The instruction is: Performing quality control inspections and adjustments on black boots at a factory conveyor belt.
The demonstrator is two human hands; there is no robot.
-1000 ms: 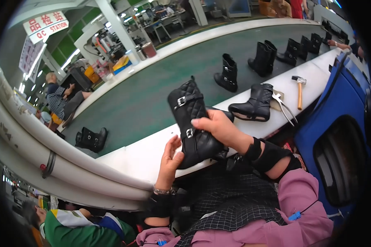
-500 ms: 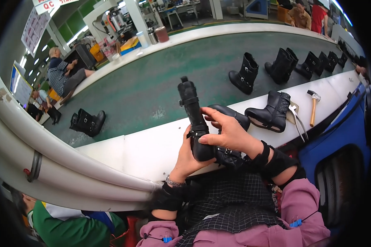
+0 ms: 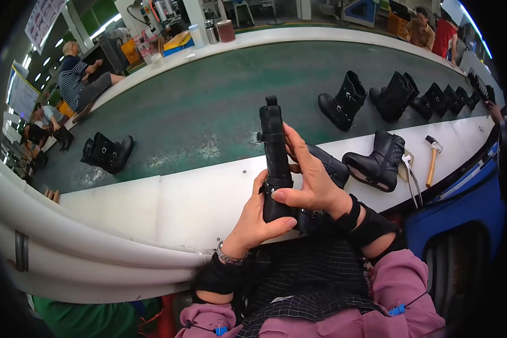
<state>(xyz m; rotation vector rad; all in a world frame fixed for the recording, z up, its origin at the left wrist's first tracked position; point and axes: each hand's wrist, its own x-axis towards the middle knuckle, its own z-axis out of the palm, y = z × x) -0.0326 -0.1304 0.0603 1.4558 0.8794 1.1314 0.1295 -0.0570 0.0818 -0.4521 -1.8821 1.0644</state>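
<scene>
— Standing by the white bench (image 3: pixel 152 205), what do you see in the worker's hands?

— A black quilted boot (image 3: pixel 274 158), held upright over the bench's near edge, its shaft pointing up and its narrow back side facing the worker. Two buckled straps cross it, one high on the shaft and one low.

— How is it gripped?

— Both hands are closed on it. The left hand (image 3: pixel 256 219) cups the lower part from below and the left, thumb wrapped toward the front. The right hand (image 3: pixel 310 183) clasps it from the right, fingers laid up along the shaft and thumb pressing across near the lower strap.

— Anything close by?

— Just behind the right hand, a second black boot (image 3: pixel 328 166) lies on the bench, partly hidden. Further right a third boot (image 3: pixel 377 163) lies on its side there, and beside it are metal pincers (image 3: pixel 411 180) and a hammer (image 3: pixel 432 160) with a wooden handle.

— And beyond the bench?

— A green conveyor belt (image 3: pixel 208 101) carries more black boots: a pair (image 3: pixel 107 152) on the left, one (image 3: pixel 342 101) to the right, and a row (image 3: pixel 428 96) trailing toward the far right. Other people sit across the belt at the far left.
</scene>
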